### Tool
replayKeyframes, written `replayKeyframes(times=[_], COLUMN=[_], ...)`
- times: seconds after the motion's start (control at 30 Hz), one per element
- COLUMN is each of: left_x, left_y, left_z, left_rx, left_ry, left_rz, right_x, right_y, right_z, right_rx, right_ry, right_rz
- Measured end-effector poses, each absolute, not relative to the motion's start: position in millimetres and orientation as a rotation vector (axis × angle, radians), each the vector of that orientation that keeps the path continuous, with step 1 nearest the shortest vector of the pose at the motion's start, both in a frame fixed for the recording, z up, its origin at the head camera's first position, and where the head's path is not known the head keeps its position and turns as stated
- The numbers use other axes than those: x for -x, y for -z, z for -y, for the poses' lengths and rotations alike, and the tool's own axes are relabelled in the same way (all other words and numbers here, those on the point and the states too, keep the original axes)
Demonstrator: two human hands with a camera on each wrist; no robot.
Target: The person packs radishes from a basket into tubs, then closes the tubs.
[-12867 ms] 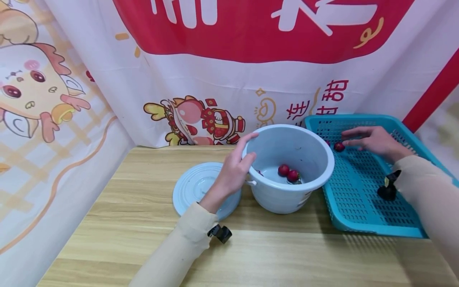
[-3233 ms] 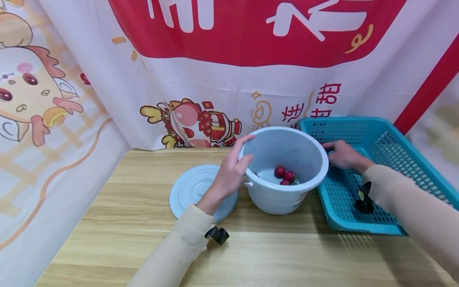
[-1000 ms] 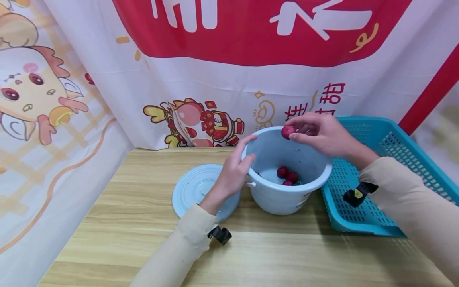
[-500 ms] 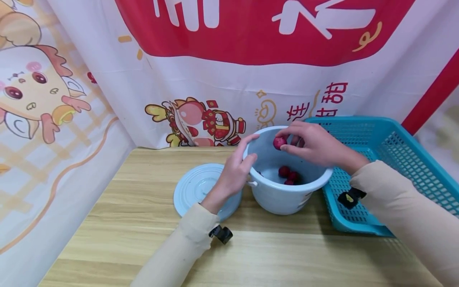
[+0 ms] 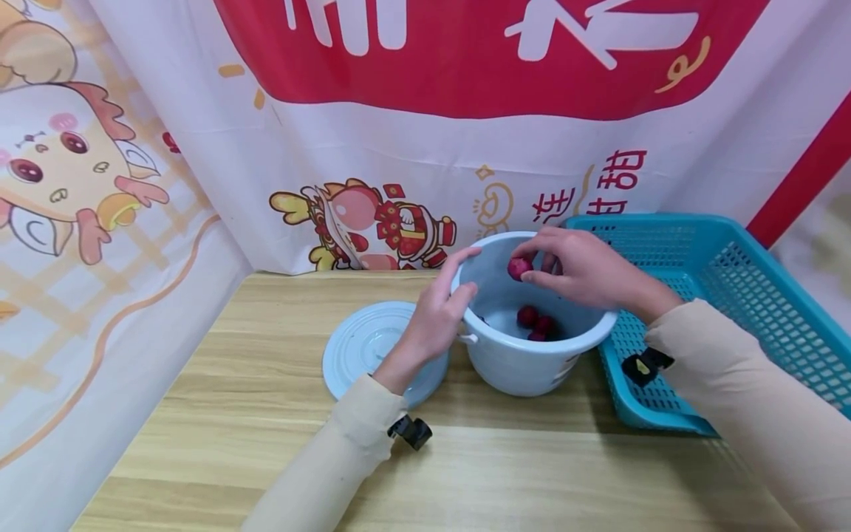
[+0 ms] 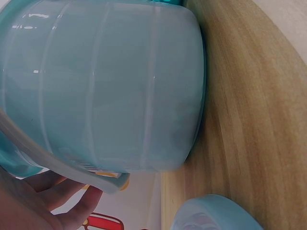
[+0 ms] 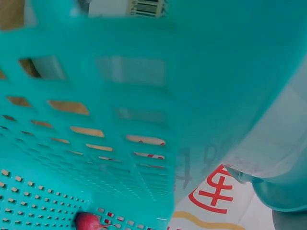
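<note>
My right hand [image 5: 581, 267] pinches a small red radish [image 5: 519, 268] between thumb and fingertips, inside the mouth of a pale blue bucket [image 5: 515, 369]. Below it, several radishes [image 5: 527, 316] lie on the bucket's floor, partly in shadow. My left hand [image 5: 433, 314] grips the bucket's left rim, thumb on the near side and fingers stretched along the far side. In the left wrist view, that hand's fingers [image 6: 79, 208] show beside the bucket's pale handle [image 6: 57, 165]. The right wrist view looks past the basket wall, with the right hand out of sight.
A turquoise slotted basket [image 5: 628, 403] stands right of the bucket. One radish [image 7: 88, 221] with a thin root lies in it in the right wrist view. The round blue lid [image 5: 349, 358] lies on the wooden table [image 5: 219, 414] at left. Printed cloth [image 5: 372, 140] hangs behind.
Two radishes in the bucket have become several. My right hand has come left from the basket with another radish, lowering it below the rim. My left hand keeps its grip.
</note>
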State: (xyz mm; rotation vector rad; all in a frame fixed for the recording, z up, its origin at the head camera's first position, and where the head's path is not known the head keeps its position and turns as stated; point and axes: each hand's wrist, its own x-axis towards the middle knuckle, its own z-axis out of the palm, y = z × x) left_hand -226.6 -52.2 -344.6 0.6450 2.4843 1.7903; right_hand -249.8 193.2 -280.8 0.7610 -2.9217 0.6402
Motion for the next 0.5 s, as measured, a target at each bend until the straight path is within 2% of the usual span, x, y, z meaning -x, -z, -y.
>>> replayKeyframes(times=[0.5], left_x=[227.6], left_y=[345.9], left_z=[51.2], left_rx=[-0.669], left_ry=[-1.800], left_rz=[-2.483], right_x=[250.7], right_y=[280.1], right_z=[-189.8], right_rx=[-0.780], right_ry=[-0.520], right_rz=[2.962])
